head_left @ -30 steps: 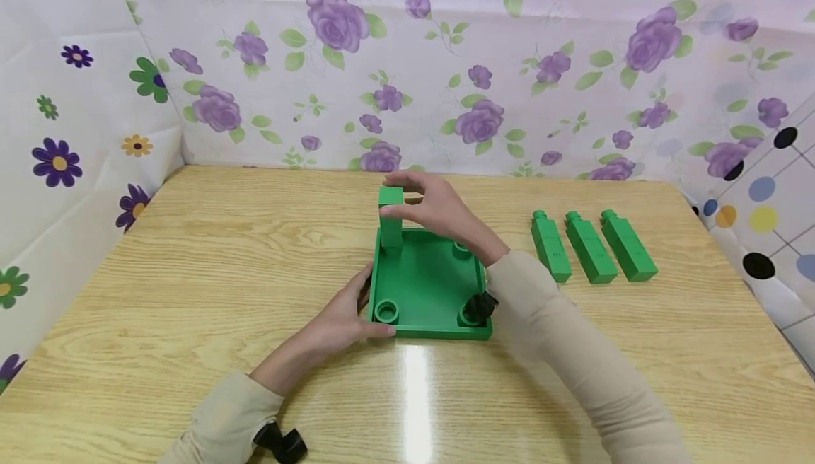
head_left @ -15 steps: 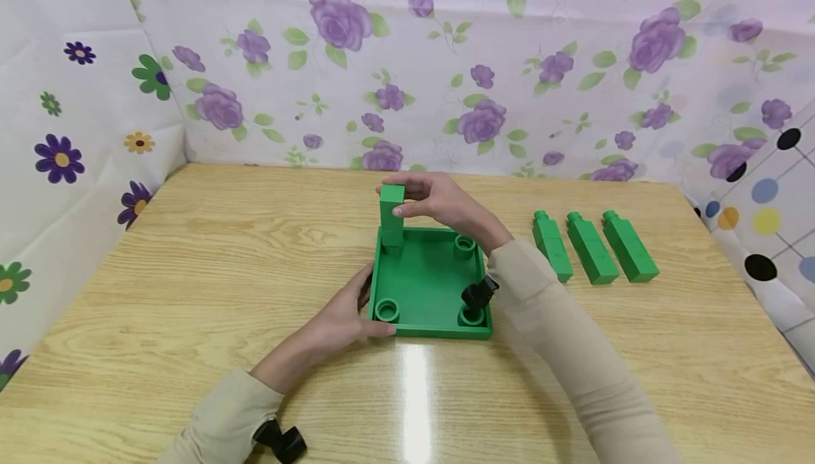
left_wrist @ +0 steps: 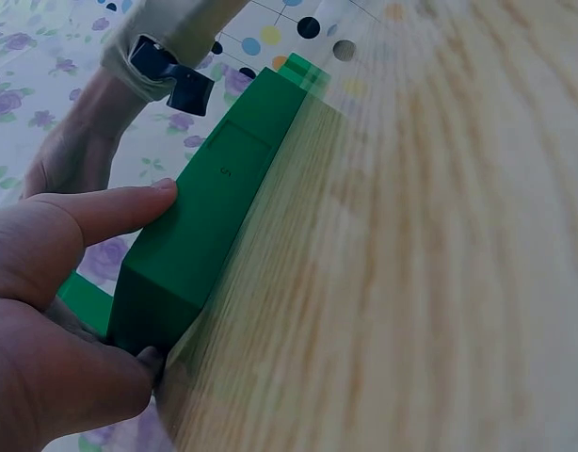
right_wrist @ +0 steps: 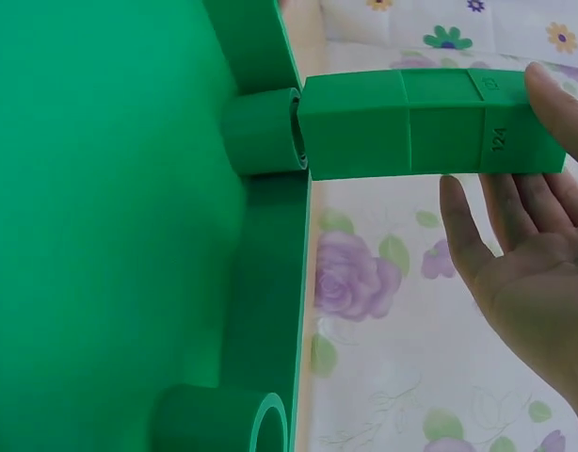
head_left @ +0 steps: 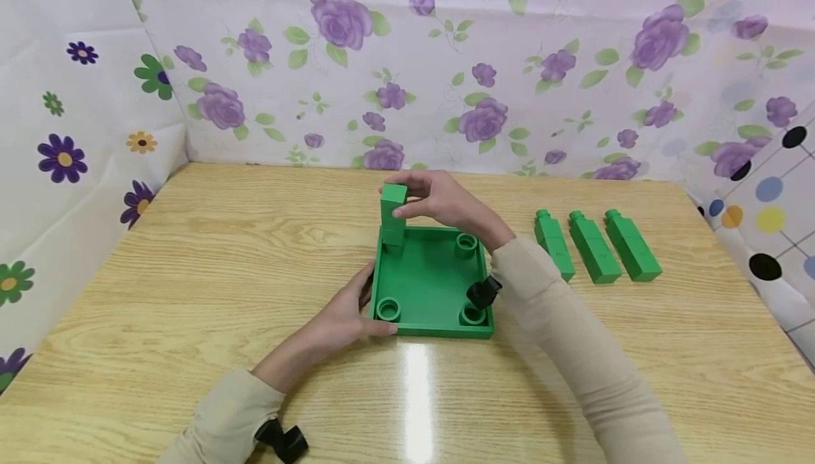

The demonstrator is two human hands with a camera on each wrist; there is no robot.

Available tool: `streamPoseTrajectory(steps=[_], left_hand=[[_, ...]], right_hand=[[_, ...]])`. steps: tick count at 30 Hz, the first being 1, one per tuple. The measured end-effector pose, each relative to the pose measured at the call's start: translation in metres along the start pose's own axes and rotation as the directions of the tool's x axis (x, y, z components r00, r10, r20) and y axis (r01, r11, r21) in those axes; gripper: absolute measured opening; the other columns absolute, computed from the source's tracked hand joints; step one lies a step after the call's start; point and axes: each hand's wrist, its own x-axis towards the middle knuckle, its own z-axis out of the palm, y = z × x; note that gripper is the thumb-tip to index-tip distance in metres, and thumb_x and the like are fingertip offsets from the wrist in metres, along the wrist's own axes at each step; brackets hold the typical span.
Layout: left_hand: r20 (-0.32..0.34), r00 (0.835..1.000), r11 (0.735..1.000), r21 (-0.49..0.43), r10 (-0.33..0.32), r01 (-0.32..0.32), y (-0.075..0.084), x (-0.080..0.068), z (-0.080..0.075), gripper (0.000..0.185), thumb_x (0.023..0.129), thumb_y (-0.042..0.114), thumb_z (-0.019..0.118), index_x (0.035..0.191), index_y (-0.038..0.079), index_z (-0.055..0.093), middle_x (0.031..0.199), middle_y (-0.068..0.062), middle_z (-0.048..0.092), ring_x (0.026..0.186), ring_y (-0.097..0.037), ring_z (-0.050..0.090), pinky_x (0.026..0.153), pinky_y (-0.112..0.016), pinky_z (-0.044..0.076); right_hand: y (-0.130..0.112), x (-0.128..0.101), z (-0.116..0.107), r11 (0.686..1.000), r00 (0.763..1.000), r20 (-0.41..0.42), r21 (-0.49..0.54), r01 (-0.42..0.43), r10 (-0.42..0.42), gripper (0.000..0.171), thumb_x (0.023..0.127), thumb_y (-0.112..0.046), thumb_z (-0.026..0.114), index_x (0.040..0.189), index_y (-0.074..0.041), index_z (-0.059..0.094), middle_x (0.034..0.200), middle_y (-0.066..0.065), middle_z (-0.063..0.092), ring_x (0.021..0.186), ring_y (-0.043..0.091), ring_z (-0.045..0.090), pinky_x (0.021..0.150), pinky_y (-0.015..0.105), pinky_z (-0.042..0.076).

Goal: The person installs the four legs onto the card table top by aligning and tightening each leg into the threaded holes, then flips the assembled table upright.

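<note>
Block (head_left: 392,220) now lower in corner socket; tray (head_left: 425,287) edge under left hand (head_left: 347,319).

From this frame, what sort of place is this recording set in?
Probably a makeshift tabletop recording booth: a wooden table walled on three sides by flower-printed sheets, with only a green tray and green blocks set out.

Glossy wooden table (head_left: 191,273), floral cloth walls (head_left: 509,61)
</note>
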Motion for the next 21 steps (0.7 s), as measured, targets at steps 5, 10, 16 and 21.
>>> streamPoseTrajectory(steps=[5, 10, 16, 21], left_hand=[[0.005, 1.000, 1.000, -0.007, 0.000, 0.000, 0.000, 0.000, 0.000, 0.104, 0.072, 0.003, 0.075, 0.146, 0.017, 0.003, 0.147, -0.002, 0.014, 0.132, -0.018, 0.019, 0.098, -0.040, 0.029], [0.005, 1.000, 1.000, -0.006, 0.000, 0.000, 0.000, 0.000, 0.000, 0.104, 0.072, 0.003, 0.075, 0.146, 0.017, 0.003, 0.147, -0.002, 0.014, 0.132, -0.018, 0.019, 0.098, -0.040, 0.030], [0.001, 1.000, 1.000, -0.013, -0.008, 0.008, 0.000, 0.000, 0.001, 0.105, 0.072, 0.002, 0.075, 0.146, 0.018, 0.002, 0.148, -0.001, 0.014, 0.132, -0.017, 0.021, 0.094, -0.036, 0.036], [-0.007, 1.000, 1.000, -0.018, -0.016, 0.016, 0.000, -0.001, 0.001, 0.105, 0.072, 0.002, 0.075, 0.146, 0.019, 0.002, 0.147, 0.001, 0.015, 0.131, -0.015, 0.022, 0.093, -0.035, 0.037]], right_hand=[[0.000, 0.000, 0.003, 0.996, 0.999, -0.046, -0.088, 0.003, -0.007, 0.053, 0.080, -0.022, 0.071, 0.127, -0.010, 0.049, 0.121, 0.002, 0.050, 0.107, 0.015, 0.050, 0.086, 0.027, 0.042], [0.000, 0.001, 0.009, 0.987, 0.992, -0.112, -0.156, 0.042, -0.060, 0.050, 0.077, -0.021, 0.073, 0.120, -0.007, 0.052, 0.105, 0.004, 0.055, 0.097, 0.014, 0.052, 0.085, 0.025, 0.042], [-0.004, 0.000, 0.019, 0.957, 0.973, -0.225, -0.289, -0.013, -0.055, 0.046, 0.073, -0.030, 0.077, 0.107, -0.009, 0.054, 0.095, 0.002, 0.056, 0.088, 0.012, 0.055, 0.075, 0.026, 0.045], [-0.007, 0.001, 0.026, 0.923, 0.960, -0.277, -0.376, -0.081, -0.028, 0.048, 0.071, -0.038, 0.076, 0.100, -0.009, 0.051, 0.086, 0.002, 0.054, 0.076, 0.013, 0.053, 0.068, 0.028, 0.044]])
